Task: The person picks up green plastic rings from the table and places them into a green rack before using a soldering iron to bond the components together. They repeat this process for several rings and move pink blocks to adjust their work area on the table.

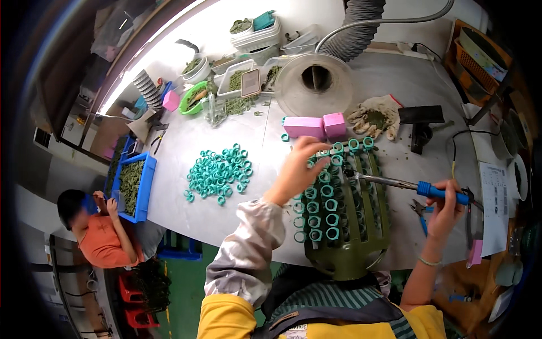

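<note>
In my right hand [445, 212], a soldering iron [426, 190] with a blue handle points left, its tip over an olive-green slotted rack [353, 257]. Rows of teal rings [332, 219] sit along the rack's left bars, with a few more across its far end. My left hand [302, 169] reaches over the far left part of the rack, thumb and finger closed around a teal ring there; the fingers partly hide it. To the left, a loose pile of teal rings [220, 172] lies on the grey table [186, 206].
Behind the rack are pink blocks [305, 127], a stained glove [377, 116] and a clear hood [288, 90] with a grey duct. Pliers [419, 214] lie right of the rack. A phone [250, 83] rests on tubs of green pieces. Another person [107, 237] sits left beside a blue crate [148, 186].
</note>
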A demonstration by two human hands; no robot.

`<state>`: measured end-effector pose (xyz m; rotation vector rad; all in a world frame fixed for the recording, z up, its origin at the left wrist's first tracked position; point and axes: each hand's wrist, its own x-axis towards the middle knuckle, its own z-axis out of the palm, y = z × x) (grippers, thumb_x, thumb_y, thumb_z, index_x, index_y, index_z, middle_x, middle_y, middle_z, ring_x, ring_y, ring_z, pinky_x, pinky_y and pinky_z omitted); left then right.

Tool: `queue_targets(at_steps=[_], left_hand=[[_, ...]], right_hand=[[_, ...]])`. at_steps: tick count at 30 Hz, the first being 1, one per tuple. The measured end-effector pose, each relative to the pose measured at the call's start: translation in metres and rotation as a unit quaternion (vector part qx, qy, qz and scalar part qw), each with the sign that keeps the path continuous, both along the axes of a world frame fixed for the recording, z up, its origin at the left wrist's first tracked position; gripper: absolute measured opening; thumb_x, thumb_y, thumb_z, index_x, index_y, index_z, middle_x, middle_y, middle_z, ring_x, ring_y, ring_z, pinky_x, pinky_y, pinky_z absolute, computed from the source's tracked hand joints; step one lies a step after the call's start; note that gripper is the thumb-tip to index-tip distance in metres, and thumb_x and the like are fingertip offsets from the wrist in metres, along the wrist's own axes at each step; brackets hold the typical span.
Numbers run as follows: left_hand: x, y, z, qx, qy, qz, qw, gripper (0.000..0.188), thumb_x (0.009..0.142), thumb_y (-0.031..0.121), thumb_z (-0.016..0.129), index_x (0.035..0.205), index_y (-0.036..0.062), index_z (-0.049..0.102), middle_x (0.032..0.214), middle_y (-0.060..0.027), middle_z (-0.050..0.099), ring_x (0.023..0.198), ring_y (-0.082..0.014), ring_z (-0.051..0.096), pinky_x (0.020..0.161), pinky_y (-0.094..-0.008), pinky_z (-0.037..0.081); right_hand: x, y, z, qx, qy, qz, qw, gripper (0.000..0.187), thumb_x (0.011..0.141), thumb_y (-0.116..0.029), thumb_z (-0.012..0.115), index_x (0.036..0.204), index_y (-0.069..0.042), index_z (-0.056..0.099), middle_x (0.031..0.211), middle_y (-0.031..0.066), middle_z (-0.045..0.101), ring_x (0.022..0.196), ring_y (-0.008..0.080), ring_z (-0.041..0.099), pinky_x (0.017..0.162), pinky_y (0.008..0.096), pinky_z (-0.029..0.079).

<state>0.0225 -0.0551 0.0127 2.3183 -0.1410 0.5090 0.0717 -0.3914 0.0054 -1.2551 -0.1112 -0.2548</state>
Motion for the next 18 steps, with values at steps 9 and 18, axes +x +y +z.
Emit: queue_targets(at_steps=[9,18], left_hand=[[-0.163,0.128,-0.03,0.148,0.247,0.297,0.91,0.025,0.081,0.02,0.075,0.096,0.0053,0.062,0.086,-0.0143,0.064,0.08,-0.0313,0.063,0.071,-0.0426,0.051],[-0.186,0.112,-0.061,0.114,0.175,0.272,0.939,0.026,0.078,0.012,0.075,0.099,0.0054,0.061,0.09,-0.0115,0.059,0.079,-0.0265,0.062,0.068,-0.0394,0.051]], right_hand=[[-0.014,0.001,0.015,0.018,-0.003,-0.014,1.0,0.026,0.095,-0.02,0.058,0.078,-0.001,0.06,0.075,0.0062,0.059,0.051,0.0109,0.052,0.045,0.0216,0.042],[-0.026,0.001,0.022,-0.004,-0.016,-0.015,1.0,0.027,0.095,-0.022,0.058,0.079,-0.001,0.06,0.076,0.0063,0.061,0.051,0.0113,0.053,0.046,0.0218,0.044]])
